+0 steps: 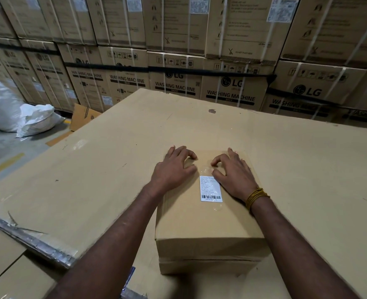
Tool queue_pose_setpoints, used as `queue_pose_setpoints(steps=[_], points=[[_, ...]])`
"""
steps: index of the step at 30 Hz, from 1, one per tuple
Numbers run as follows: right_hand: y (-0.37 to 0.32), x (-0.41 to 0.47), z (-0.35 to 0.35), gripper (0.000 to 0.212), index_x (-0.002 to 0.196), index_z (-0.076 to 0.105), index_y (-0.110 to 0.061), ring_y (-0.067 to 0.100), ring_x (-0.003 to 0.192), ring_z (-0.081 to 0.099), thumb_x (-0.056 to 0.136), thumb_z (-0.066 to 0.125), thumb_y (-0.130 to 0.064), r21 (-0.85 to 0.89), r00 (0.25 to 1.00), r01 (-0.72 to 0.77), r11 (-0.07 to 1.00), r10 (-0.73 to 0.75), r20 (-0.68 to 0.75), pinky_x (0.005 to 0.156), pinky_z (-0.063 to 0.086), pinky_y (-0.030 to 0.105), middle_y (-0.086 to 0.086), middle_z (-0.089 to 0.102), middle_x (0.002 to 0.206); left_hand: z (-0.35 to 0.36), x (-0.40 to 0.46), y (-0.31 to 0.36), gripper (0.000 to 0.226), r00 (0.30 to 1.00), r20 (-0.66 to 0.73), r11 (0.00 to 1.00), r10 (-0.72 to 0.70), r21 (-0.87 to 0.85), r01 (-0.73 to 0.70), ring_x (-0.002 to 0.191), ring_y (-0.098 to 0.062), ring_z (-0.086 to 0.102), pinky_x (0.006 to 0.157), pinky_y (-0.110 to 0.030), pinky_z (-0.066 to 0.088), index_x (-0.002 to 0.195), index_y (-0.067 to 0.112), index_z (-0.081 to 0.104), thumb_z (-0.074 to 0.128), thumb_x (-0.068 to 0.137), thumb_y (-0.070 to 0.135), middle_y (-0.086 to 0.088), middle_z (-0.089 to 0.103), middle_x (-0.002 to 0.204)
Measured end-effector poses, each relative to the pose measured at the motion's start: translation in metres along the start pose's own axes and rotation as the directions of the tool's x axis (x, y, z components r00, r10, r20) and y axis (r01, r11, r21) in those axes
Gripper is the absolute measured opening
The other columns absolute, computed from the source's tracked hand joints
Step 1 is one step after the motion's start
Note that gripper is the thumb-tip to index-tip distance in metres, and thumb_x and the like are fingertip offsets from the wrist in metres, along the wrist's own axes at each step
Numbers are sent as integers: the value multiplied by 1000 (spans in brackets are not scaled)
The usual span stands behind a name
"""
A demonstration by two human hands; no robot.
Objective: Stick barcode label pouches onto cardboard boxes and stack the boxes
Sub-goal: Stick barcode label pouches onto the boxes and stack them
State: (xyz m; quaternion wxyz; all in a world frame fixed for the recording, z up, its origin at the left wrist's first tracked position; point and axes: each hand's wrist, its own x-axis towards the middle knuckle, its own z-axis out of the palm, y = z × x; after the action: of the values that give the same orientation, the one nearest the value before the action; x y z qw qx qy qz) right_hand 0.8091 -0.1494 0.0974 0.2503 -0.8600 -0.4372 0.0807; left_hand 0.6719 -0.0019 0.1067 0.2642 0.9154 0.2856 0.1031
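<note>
Pressing down on the top of a small cardboard box (208, 221), both hands work a clear label pouch (210, 187) flat against the card. The left hand (174, 167) lies on the box's far left part, its fingers bent so the tips touch the pouch's upper edge, gripping nothing. The right hand (234, 175) lies on the far right part, fingers bent the same way, thumb beside the white barcode slip inside the pouch; a yellow thread band (256, 196) wraps that wrist. The pouch sits on the far half of the box top, between the 2 hands, barcode end toward the person. This box rests on a second box of like size, and both stand near the near edge of a large flat cardboard sheet (113, 169). Beyond the sheet's far edge rise stacked washing machine cartons (230, 91), and white sacks (16, 113) lie on the floor at the left.
</note>
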Motion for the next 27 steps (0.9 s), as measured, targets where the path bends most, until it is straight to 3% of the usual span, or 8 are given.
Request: queue_pose_setpoints(steps=[2,6,11,15,18,22,27], points=[[0,0,-1,25,120,51,-37,23,153,5,96,51,-36,-4,1000,-1,1000,1,4,120,5,37,9,11,165,0,0,0,30,1000,1,1000,1,3,-1,152,-8,8,105,-48,34,127,40,51,51,97,39,20,28,156],[1,0,1,14,108,51,-39,21,153,5,95,52,-35,6,1000,3,1000,-3,-6,120,7,39,9,17,163,0,0,0,30,1000,5,1000,0,5,0,152,-9,8,105,-48,33,128,40,50,51,98,39,20,28,157],[-3,-2,-2,30,122,50,-49,23,153,-1,98,45,-32,-27,997,42,999,-40,60,121,2,44,4,5,166,0,0,0,30,1000,-1,1000,5,12,-5,152,-9,8,103,-47,34,127,40,51,51,97,39,20,29,156],[-3,-3,-4,20,112,51,-45,23,153,-1,98,47,-31,7,998,25,1000,-26,50,120,1,42,5,5,166,0,0,0,30,1000,-4,1000,8,12,-8,152,-10,9,103,-48,34,127,39,50,50,97,39,21,30,154],[-4,-1,-4,30,125,50,-47,23,153,-2,99,46,-32,-12,997,28,1000,-28,69,121,0,42,4,4,166,0,0,0,30,1000,-1,1000,6,17,-6,152,-9,9,103,-49,34,127,40,50,50,97,39,21,30,154],[-4,-2,-4,26,117,54,-46,23,153,-1,98,46,-31,12,998,24,1000,-25,63,121,0,43,3,7,166,0,-1,1,30,1000,-2,1000,6,15,-6,151,-8,9,104,-49,34,128,39,50,50,98,38,21,30,154],[-4,-2,-4,34,128,50,-51,24,153,-2,101,44,-32,-25,995,46,999,-44,87,121,-1,46,2,4,166,-1,-2,2,30,1000,1,1000,2,14,-2,151,-7,8,105,-50,32,128,39,50,50,98,38,20,29,155]])
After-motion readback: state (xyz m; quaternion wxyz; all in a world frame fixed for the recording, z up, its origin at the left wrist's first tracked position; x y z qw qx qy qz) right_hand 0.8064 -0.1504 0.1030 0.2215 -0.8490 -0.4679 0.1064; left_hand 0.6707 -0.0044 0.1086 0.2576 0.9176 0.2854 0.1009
